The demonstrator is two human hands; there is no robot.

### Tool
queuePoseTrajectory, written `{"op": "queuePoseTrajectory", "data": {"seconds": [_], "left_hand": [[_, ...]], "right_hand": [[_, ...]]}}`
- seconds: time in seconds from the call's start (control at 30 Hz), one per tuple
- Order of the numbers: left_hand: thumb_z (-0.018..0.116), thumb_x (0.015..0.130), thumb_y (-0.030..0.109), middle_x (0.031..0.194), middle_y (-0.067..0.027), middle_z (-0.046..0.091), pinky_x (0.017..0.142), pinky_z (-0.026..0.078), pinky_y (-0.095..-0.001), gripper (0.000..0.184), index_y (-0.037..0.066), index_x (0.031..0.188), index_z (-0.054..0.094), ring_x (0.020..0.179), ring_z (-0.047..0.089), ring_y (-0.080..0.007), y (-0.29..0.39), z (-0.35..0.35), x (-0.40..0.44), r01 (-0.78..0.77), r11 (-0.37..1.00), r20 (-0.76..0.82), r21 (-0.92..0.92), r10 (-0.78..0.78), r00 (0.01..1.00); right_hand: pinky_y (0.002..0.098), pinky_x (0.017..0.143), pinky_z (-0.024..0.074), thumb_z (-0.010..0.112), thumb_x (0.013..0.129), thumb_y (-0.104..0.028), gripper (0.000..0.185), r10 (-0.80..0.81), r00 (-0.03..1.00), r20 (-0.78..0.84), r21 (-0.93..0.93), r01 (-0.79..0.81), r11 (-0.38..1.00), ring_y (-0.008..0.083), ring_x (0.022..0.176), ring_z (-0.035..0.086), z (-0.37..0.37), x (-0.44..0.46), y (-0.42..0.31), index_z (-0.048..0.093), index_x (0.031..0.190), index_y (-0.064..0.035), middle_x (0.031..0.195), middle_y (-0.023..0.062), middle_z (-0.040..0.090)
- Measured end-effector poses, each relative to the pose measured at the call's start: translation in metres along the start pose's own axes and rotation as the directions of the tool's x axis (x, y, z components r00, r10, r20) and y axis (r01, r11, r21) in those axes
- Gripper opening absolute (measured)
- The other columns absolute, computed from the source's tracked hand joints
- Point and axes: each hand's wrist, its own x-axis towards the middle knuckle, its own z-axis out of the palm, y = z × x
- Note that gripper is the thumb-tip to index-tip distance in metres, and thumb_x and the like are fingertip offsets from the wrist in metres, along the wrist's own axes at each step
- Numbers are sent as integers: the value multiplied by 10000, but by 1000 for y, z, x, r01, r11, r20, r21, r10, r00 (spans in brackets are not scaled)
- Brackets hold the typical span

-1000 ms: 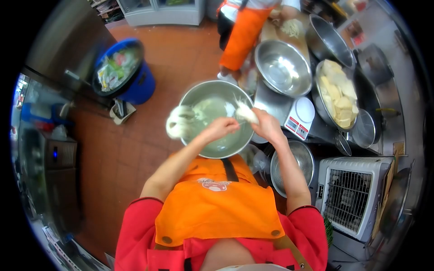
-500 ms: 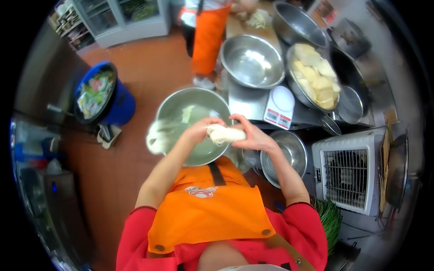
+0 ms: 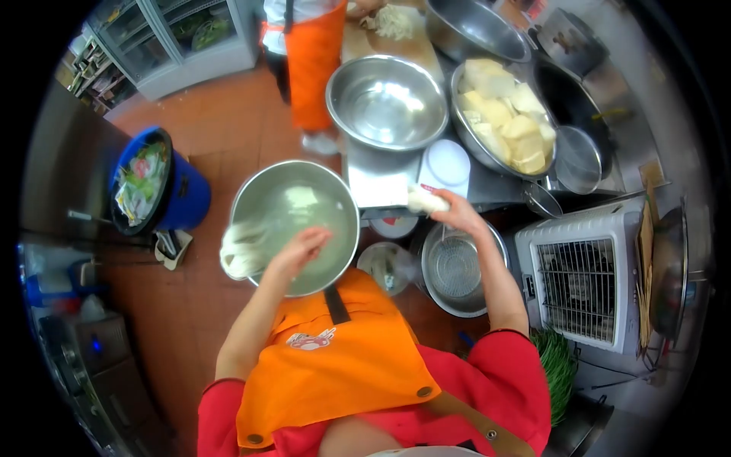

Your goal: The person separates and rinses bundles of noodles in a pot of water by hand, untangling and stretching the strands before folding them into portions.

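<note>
In my right hand (image 3: 455,213) is a bundle of white noodle-like strands (image 3: 426,200), gripped at the front edge of the white kitchen scale (image 3: 448,162). My left hand (image 3: 306,247) hovers over a large metal bowl (image 3: 349,202) of cloudy liquid, fingers curled together; whether they hold anything is hidden. Pale pieces or reflections show in the liquid. More white strands (image 3: 242,255) drape over the bowl's left rim, partly blurred.
Behind the scale stand a shiny metal bowl (image 3: 388,141) and a basin of pale yellow chunks (image 3: 499,114). Below the counter sits a metal colander (image 3: 457,266), with a white fan unit (image 3: 582,278) to its right. A blue bin (image 3: 190,194) stands left; a co-worker in an orange apron (image 3: 314,68) stands ahead.
My hands have separated. The right one has carried the strand bundle right and forward to the scale; the left has let go and moved back over the liquid. The view has shifted slightly.
</note>
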Motion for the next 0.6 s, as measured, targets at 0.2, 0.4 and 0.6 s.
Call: {"op": "queuePoseTrajectory", "data": {"seconds": [0.2, 0.4, 0.6], "left_hand": [[580, 908, 186, 879, 30, 601, 595, 385, -183, 188, 70, 1048, 630, 710, 478, -42, -9, -30, -38, -103, 988, -153, -112, 86, 985], [515, 940, 117, 779, -6, 573, 532, 391, -186, 148, 22, 1023, 593, 595, 473, -62, -20, -19, -59, -113, 972, -315, -207, 43, 948], [511, 945, 127, 792, -7, 573, 535, 394, -190, 163, 12, 1035, 583, 600, 478, -65, -25, -14, -51, -119, 964, -328, -238, 35, 944]], "right_hand": [[338, 840, 483, 706, 659, -139, 519, -122, 976, -182, -288, 66, 955, 254, 946, 632, -58, 67, 51, 574, 1156, -65, 1017, 170, 649], [353, 902, 460, 731, 670, -206, 591, -70, 981, -184, -313, 9, 950, 286, 1046, 597, -78, 103, 57, 551, 1202, -24, 1126, 189, 615], [362, 944, 432, 720, 676, -251, 631, -131, 980, -147, -393, 64, 917, 307, 1074, 564, -93, 118, 82, 523, 1229, -18, 1169, 197, 573]]}}
